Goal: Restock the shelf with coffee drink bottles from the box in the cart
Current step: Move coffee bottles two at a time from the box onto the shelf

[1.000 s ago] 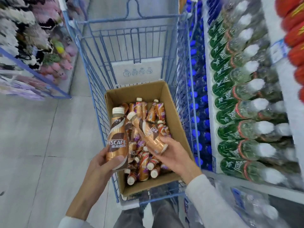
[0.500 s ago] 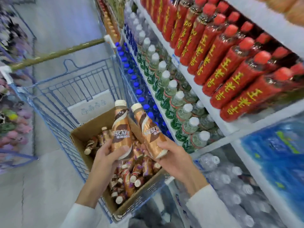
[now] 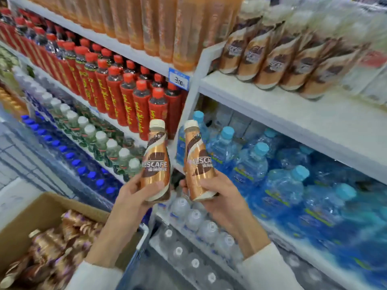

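One coffee drink bottle (image 3: pixel 156 164) is gripped upright by the left hand (image 3: pixel 134 197) and a second bottle (image 3: pixel 200 162) by the right hand (image 3: pixel 222 197), both held below the white shelf (image 3: pixel 282 114) stocked with matching bottles (image 3: pixel 272 59), the box (image 3: pixel 41 208) being left at lower left.

A row of coffee bottles (image 3: pixel 272 63) lines the white shelf (image 3: pixel 282 114).

A: What's worn?
B: I see off-white long sleeves: left sleeve (image 3: pixel 95 276) at lower left, right sleeve (image 3: pixel 270 268) at lower right, cuffs above the wrists; left hand (image 3: pixel 132 199) and right hand (image 3: pixel 223 200) bare.
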The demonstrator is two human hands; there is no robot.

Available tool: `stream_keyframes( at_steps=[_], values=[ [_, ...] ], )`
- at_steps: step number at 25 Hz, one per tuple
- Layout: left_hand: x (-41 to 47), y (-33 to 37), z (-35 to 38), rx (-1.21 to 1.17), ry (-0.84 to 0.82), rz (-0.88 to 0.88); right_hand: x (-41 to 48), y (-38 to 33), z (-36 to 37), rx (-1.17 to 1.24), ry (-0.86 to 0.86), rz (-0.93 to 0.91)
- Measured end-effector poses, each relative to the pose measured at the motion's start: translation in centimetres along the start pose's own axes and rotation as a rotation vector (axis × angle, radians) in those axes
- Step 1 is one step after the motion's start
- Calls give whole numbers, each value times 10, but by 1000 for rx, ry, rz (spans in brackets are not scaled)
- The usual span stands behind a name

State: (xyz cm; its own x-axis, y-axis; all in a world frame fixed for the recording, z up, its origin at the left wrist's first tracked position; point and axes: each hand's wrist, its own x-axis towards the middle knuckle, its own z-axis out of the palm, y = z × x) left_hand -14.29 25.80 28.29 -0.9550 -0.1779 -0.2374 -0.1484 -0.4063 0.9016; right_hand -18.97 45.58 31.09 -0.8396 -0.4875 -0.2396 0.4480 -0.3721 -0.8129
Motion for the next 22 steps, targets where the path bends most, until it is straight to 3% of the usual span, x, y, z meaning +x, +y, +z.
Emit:
stream_keyframes(
  at_steps=[12,19,22],
  values=[
    [-2,-16,254,80,-417,36,-148,-134,-136,-32,349,-383],
    [32,9,369,358,-547,216,-162,-212,-175,-368,725,-537],
    [56,15,402,541,-608,273,-158,-240,-186,-489,811,-561]
  ],
)
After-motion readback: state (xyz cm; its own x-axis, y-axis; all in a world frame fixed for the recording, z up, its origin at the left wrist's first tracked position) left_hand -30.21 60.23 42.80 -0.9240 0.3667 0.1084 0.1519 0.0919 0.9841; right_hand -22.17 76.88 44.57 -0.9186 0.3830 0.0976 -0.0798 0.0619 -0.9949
